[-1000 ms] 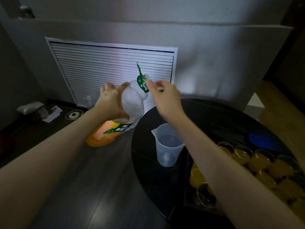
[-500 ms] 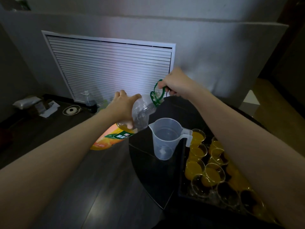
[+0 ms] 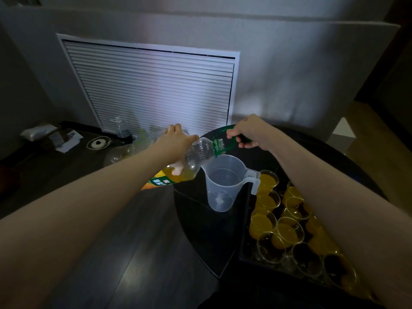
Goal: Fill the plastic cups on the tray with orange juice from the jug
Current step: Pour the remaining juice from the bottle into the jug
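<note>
**Juice bottle tipped over the empty jug**

Head view: The left hand (image 3: 176, 141) grips the upper body of a clear juice bottle (image 3: 189, 161), with the fingers curled over the top and the thumb below. The bottle is tilted, its neck pointing down to the right, and its mouth is just above the rim of the jug (image 3: 225, 181). Orange juice fills the lower part of the bottle, near the green and orange label. No stream of juice is visible at the mouth, though the light is dim and I cannot be sure.

The right hand (image 3: 247, 132) is closed around the green carrying loop (image 3: 231, 137) that is attached at the bottle neck.

The jug is translucent plastic with a handle on its right side. It stands upright on the dark round table (image 3: 200, 226) and it looks empty. Just beside the jug, on its right, is a dark tray (image 3: 245, 253) with many plastic cups (image 3: 287, 233). Most cups near the jug hold orange juice; several cups at the near edge look empty.

Behind the hands is a white louvred panel (image 3: 151, 90) on the wall. At the left, on a low dark surface, lie a water bottle (image 3: 121, 129), a roll of tape (image 3: 98, 143) and some papers (image 3: 66, 141).
</note>
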